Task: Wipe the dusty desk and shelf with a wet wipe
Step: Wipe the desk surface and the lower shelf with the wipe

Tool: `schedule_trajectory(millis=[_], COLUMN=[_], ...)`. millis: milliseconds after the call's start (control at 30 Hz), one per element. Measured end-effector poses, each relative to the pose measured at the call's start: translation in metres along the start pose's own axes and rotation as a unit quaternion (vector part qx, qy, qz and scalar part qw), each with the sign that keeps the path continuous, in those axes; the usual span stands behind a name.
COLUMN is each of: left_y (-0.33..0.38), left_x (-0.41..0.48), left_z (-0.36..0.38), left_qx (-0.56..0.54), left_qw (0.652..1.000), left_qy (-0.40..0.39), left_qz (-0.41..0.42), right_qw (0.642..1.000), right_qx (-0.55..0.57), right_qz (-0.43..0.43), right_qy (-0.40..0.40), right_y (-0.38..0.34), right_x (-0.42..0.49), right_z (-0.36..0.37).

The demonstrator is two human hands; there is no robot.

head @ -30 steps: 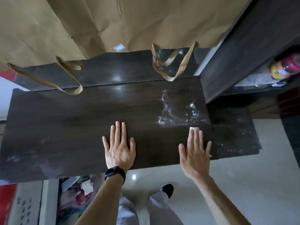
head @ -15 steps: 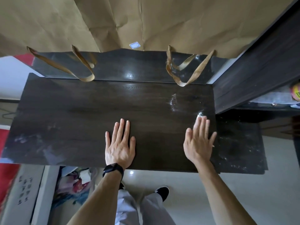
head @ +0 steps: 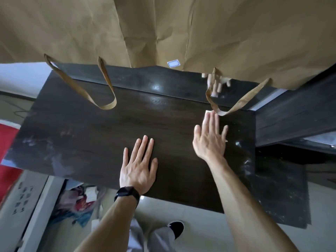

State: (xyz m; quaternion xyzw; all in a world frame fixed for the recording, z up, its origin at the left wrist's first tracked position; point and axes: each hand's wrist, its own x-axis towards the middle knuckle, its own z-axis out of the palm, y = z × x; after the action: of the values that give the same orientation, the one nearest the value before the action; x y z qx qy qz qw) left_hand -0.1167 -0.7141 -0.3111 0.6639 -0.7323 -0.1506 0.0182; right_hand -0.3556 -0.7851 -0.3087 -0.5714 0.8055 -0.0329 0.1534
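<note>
Right hand [head: 209, 139] lies flat, pressing the wet wipe [head: 207, 112] onto the desk [head: 91, 135]; left hand [head: 139, 166] is splayed, empty — centre looks clean, dust remains left and right.

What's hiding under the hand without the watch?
A white wet wipe peeks out past the fingertips of the right hand, which lies flat on the dark desk. The hand covers the rest of the wipe.

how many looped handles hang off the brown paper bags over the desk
2. One tan paper loop handle hangs at the left over the dark wooden desk; the other hangs at the right, by the right hand. The bags' far-side handles may be hidden.
</note>
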Motion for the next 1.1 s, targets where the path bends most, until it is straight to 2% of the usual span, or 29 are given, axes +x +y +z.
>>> schedule_trajectory(millis=[133, 233, 300, 367, 467, 533, 633, 700, 767, 933, 1100], left_y=[-0.001, -0.002, -0.002, 0.0, -0.001, -0.002, -0.003, -0.003, -0.004, -0.003, 0.0], left_x=[-0.001, -0.001, 0.0, 0.0, -0.002, -0.002, -0.002, -0.001, -0.002, -0.001, 0.0], left_z=[-0.002, -0.002, -0.001, -0.001, 0.001, 0.001, 0.001, 0.002, 0.004, 0.002, 0.001], left_qx=[0.002, -0.005, -0.006, -0.004, 0.001, 0.004, 0.006, 0.006, 0.01, 0.015, 0.009], left_qw=[1.0, 1.0, 1.0, 1.0, 1.0, 1.0, 1.0, 1.0, 1.0, 1.0, 1.0], left_qy=[-0.014, -0.009, -0.002, 0.004, 0.002, -0.001, -0.004, -0.002, -0.001, -0.006, -0.009], left_qz=[0.0, -0.001, 0.0, 0.0, 0.0, -0.003, -0.007, -0.006, -0.003, -0.005, -0.012], right_qw=[0.986, 0.977, 0.989, 1.0, 0.976, 0.956, 0.941, 0.953, 0.973, 0.995, 0.993], right_qx=[0.032, 0.031, 0.022, -0.003, -0.035, -0.039, -0.061, -0.054, -0.034, -0.04, 0.001], right_qz=[0.162, 0.211, 0.143, -0.004, -0.208, -0.283, -0.328, -0.294, -0.226, -0.093, 0.107], right_qy=[0.014, 0.024, 0.019, -0.004, -0.044, -0.068, -0.062, -0.055, -0.037, 0.007, 0.057], right_y=[0.058, 0.057, 0.035, 0.007, -0.032, -0.05, -0.067, -0.069, -0.06, 0.003, 0.057], right_x=[-0.023, -0.068, -0.082, -0.08, -0.053, -0.028, 0.003, 0.019, 0.029, 0.028, 0.016], right_z=[-0.014, -0.006, 0.001, 0.007, 0.011, 0.011, 0.014, 0.014, 0.01, -0.004, -0.016])
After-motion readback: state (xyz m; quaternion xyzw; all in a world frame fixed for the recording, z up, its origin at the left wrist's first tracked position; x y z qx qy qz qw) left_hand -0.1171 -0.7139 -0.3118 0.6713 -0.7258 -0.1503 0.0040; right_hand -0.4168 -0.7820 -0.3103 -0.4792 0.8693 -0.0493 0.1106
